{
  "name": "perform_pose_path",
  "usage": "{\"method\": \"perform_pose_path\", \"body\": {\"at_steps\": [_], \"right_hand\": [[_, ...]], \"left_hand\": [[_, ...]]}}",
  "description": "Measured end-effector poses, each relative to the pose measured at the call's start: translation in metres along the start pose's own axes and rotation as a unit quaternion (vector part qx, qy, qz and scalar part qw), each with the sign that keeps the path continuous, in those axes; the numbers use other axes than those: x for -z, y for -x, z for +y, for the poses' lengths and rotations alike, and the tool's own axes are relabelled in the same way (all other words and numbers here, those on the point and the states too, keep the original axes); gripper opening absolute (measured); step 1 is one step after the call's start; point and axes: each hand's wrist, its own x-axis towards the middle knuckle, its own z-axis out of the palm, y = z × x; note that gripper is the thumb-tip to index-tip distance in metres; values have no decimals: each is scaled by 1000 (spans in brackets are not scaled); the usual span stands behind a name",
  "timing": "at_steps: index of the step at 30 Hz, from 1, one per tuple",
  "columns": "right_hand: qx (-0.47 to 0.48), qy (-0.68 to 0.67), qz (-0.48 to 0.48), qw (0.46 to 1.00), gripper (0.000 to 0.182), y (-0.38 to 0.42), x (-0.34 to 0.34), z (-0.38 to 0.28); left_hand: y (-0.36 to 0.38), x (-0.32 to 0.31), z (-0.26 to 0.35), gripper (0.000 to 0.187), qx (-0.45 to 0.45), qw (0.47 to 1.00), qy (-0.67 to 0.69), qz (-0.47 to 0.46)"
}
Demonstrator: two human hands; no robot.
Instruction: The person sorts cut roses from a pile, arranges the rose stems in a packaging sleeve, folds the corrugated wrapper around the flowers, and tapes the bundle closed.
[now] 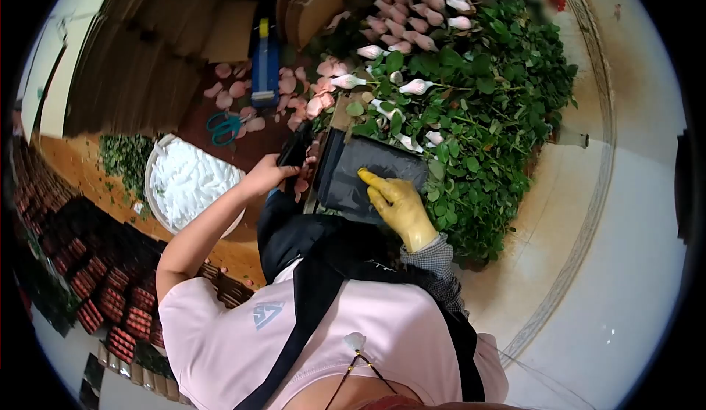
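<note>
My left hand (266,176) is bare, with its fingers closed on a dark, elongated object (296,145) whose kind I cannot make out. In a yellow glove, my right hand (397,205) rests over a black, flat-topped surface (373,166), fingers stretched out and the index fingertip at its middle. Just beyond lie roses (416,86) with pale wrapped heads and long leafy stems, some heads close to the black surface's far edge. Loose pink petals (321,105) are scattered beyond my left hand.
A round tub (152,182) full of white pieces stands left of my left arm. Teal scissors (223,128) and a blue tape dispenser (265,72) lie farther off. Stacked cardboard (132,57) rises at the far left. A leafy heap (507,116) spreads on the right.
</note>
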Motion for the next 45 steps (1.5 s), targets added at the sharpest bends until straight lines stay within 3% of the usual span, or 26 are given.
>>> {"method": "perform_pose_path", "body": {"at_steps": [2, 5, 8, 9, 11, 14, 17, 18, 20, 22, 24, 26, 28, 29, 30, 32, 34, 35, 36, 37, 38, 40, 41, 42, 44, 45], "right_hand": [[1, 12, 6, 1000, 36, 1, 0, -3], [12, 33, 30, 999, 36, 1, -2, -5], [31, 43, 57, 997, 36, 3, -5, -2], [38, 40, 64, 996, 36, 3, -6, -1], [31, 34, 61, 997, 35, 3, -5, -3], [31, 20, 69, 997, 34, 2, -4, -3], [45, 3, 102, 994, 32, 16, -3, -5], [56, 1, 117, 992, 32, 22, -2, -7], [-22, -45, 113, 992, 34, 39, -2, -15], [-21, -96, 157, 983, 33, 51, -6, -18], [-28, -112, 164, 980, 34, 59, -9, -18], [-37, -133, 175, 975, 34, 71, -9, -21], [-13, -164, 195, 967, 37, 84, 3, -32], [-34, -197, 173, 964, 38, 92, 11, -35], [-41, -201, 188, 960, 38, 101, 10, -34], [-72, -411, 151, 896, 39, 114, 5, -32], [-65, -494, 30, 866, 53, 119, 4, -25], [-64, -555, 15, 829, 57, 118, -7, -22], [-60, -612, 0, 788, 61, 115, -16, -21], [-14, -707, 16, 707, 69, 110, -22, -22], [-55, -705, 92, 701, 58, 116, -1, -43], [-165, -651, 132, 729, 35, 126, -5, -9], [-202, -639, 178, 721, 27, 133, -7, 4], [-288, -581, 185, 738, 28, 141, 12, -4], [-303, -409, 237, 828, 34, 159, -3, 12], [-304, -410, 239, 826, 34, 167, -11, 17]], "left_hand": [[4, -8, 42, 19, 4, 997, 51, -56], [-32, 7, 68, 26, 137, 971, 106, -163], [-69, 37, 78, 30, 208, 920, 173, -282], [-61, 29, 87, 32, 220, 937, 154, -225], [-67, 20, 63, 32, 193, 956, 101, -198], [-43, -10, 53, 32, 41, 986, -141, -77], [-30, -32, 30, 27, 44, 997, 63, -29], [-29, -35, 27, 30, -15, 999, 37, 1], [-30, -39, 24, 34, 8, 1000, -24, 13], [-36, -42, 14, 38, 14, 999, -31, 19], [-40, -33, 15, 33, 31, 999, -10, -10], [-13, -40, 39, 31, 57, 993, 97, -48], [-15, -26, 38, 27, 12, 998, -2, -60], [-2, -30, 39, 30, 4, 1000, 8, -20], [-18, -11, 15, 43, -43, 994, -98, 24], [-3, -30, 2, 57, -260, 912, -236, 212], [38, -83, 33, 79, -287, 906, -218, 222], [70, -122, 57, 87, -278, 867, -331, 248], [77, -144, 54, 94, -385, 818, -376, 203], [82, -161, 49, 102, -440, 806, -380, 114], [80, -171, 42, 108, -437, 841, -319, -15], [79, -177, 71, 106, -468, 795, -369, -115], [68, -170, 80, 95, -448, 792, -394, -129], [49, -165, 81, 92, -499, 758, -411, -83], [24, -161, 95, 95, -525, 678, -514, -3], [10, -157, 86, 88, -486, 718, -499, 7]]}}
